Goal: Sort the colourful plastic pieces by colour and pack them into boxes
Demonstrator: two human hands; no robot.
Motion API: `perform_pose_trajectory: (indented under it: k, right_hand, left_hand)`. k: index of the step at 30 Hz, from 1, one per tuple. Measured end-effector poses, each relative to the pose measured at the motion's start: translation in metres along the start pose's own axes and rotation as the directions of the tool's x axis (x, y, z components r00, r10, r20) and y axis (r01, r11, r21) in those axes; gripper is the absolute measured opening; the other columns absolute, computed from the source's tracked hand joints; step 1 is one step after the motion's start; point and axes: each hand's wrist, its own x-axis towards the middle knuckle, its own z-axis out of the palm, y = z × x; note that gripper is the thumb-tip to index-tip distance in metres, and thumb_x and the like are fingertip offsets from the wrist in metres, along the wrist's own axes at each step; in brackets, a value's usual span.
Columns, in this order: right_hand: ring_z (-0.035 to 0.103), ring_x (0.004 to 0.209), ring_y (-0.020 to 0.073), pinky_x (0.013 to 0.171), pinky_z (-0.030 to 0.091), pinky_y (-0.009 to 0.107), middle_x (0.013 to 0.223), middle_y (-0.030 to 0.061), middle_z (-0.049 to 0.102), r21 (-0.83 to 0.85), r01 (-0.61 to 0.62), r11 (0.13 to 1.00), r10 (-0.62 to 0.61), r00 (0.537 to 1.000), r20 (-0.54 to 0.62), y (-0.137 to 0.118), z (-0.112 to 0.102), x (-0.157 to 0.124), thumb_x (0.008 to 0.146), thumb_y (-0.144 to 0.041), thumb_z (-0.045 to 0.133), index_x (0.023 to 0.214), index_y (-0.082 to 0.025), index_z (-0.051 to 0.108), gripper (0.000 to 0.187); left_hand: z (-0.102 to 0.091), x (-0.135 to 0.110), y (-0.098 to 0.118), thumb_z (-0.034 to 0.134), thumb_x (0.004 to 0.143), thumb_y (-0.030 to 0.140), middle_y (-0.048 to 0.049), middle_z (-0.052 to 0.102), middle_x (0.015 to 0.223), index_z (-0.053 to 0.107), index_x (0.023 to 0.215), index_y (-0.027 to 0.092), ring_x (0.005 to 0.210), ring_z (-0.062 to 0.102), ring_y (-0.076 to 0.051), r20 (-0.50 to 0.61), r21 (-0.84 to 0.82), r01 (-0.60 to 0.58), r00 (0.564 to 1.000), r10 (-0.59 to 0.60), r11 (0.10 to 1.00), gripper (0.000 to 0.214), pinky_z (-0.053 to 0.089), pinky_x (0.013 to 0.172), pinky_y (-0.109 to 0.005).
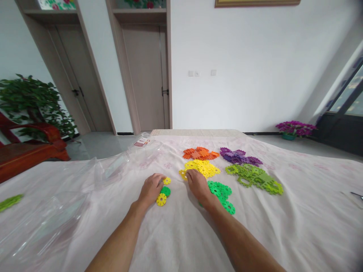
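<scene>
Pinching by the rim should work best: the right hand [197,183] has its grip closed on a yellow disc [182,175] at the yellow pile's [203,167] left edge; the left hand [151,189] meets a yellow wheel [167,181], its grip too hidden to tell.

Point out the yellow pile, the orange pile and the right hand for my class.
Yellow pile [204,167]: head view, middle of the heap.
Orange pile [202,153]: head view, middle of the heap.
Right hand [199,185]: head view, back of the hand.
</scene>
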Motion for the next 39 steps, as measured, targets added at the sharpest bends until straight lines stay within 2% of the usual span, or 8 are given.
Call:
perform_pose_trajectory:
  k: [5,7,11,13,17,23,32,39]
  right_hand:
    - [0.058,0.111,0.0226,0.095,0.043,0.034,0.122,0.0140,0.060,0.138,-0.127,0.982,0.163,0.944,-0.286,0.033,-0.005,0.013,0.091,-0.019,0.042,0.124,-0.015,0.059,0.038]
    - [0.055,0.117,0.0237,0.099,0.043,0.037,0.128,0.0148,0.057,0.164,-0.108,0.981,0.157,0.932,-0.327,0.036,-0.006,0.013,0.088,-0.016,0.041,0.127,-0.015,0.058,0.042]
    - [0.058,0.111,0.0206,0.099,0.045,0.035,0.118,0.0096,0.064,0.205,0.078,0.976,-0.040,0.983,-0.182,0.015,-0.001,0.002,0.087,-0.011,0.042,0.114,-0.020,0.066,0.037]
    - [0.059,0.111,0.0194,0.100,0.045,0.034,0.119,0.0079,0.065,0.221,0.217,0.951,-0.206,0.976,-0.074,-0.003,0.005,-0.005,0.086,-0.009,0.045,0.116,-0.021,0.065,0.038]
    - [0.050,0.124,0.0190,0.107,0.038,0.034,0.135,0.0067,0.059,0.227,0.458,0.859,-0.483,0.873,0.064,-0.030,0.019,-0.018,0.085,-0.006,0.049,0.133,-0.021,0.055,0.051]
    - [0.054,0.120,0.0191,0.104,0.038,0.033,0.129,0.0051,0.063,0.183,0.552,0.814,-0.581,0.784,0.219,-0.039,0.028,-0.024,0.094,-0.018,0.050,0.127,-0.024,0.059,0.034]
    - [0.061,0.102,0.0176,0.091,0.041,0.028,0.107,0.0075,0.070,0.060,0.438,0.897,-0.440,0.872,0.213,-0.035,0.020,-0.025,0.097,-0.017,0.041,0.113,-0.019,0.065,0.028]
    - [0.063,0.101,0.0175,0.088,0.043,0.025,0.108,0.0062,0.070,0.075,0.201,0.977,-0.209,0.971,0.115,-0.022,0.014,-0.018,0.096,-0.016,0.041,0.113,-0.021,0.065,0.030]
  left_hand:
    - [0.002,0.002,-0.003,0.046,0.085,0.011,-0.0048,0.068,0.115,0.069,0.105,0.021,0.109,0.059,-0.017,-0.022,-0.047,0.037,0.999,-0.038,0.998,0.032,0.041,0.102,-0.032]
    - [0.002,0.002,-0.004,0.045,0.083,0.007,-0.0047,0.068,0.114,0.069,0.104,0.020,0.109,0.059,-0.016,-0.043,-0.071,0.070,0.996,-0.073,0.995,0.035,0.041,0.102,-0.030]
    - [0.000,0.002,-0.006,0.044,0.081,0.005,-0.0055,0.067,0.115,0.069,0.106,0.019,0.109,0.060,-0.016,-0.095,-0.059,0.189,0.976,-0.194,0.980,0.038,0.041,0.101,-0.030]
    - [-0.002,0.001,-0.006,0.044,0.081,0.005,-0.0064,0.067,0.115,0.069,0.105,0.019,0.109,0.060,-0.017,-0.115,-0.032,0.231,0.966,-0.233,0.972,0.037,0.041,0.101,-0.032]
    - [-0.003,0.001,-0.006,0.046,0.081,0.006,-0.0058,0.068,0.114,0.070,0.104,0.020,0.109,0.060,-0.017,-0.118,0.008,0.232,0.966,-0.229,0.973,0.036,0.040,0.101,-0.031]
    - [-0.003,0.002,-0.005,0.046,0.078,0.006,-0.0059,0.069,0.112,0.070,0.101,0.019,0.108,0.060,-0.017,-0.119,0.025,0.211,0.971,-0.207,0.977,0.035,0.040,0.101,-0.029]
    - [-0.001,0.001,-0.004,0.047,0.078,0.007,-0.0049,0.068,0.113,0.070,0.100,0.020,0.109,0.059,-0.018,-0.103,0.055,0.184,0.979,-0.177,0.981,0.034,0.040,0.102,-0.031]
    - [0.000,0.000,-0.006,0.048,0.079,0.009,-0.0050,0.067,0.114,0.070,0.100,0.021,0.110,0.059,-0.018,-0.105,0.071,0.180,0.980,-0.172,0.981,0.033,0.040,0.101,-0.032]
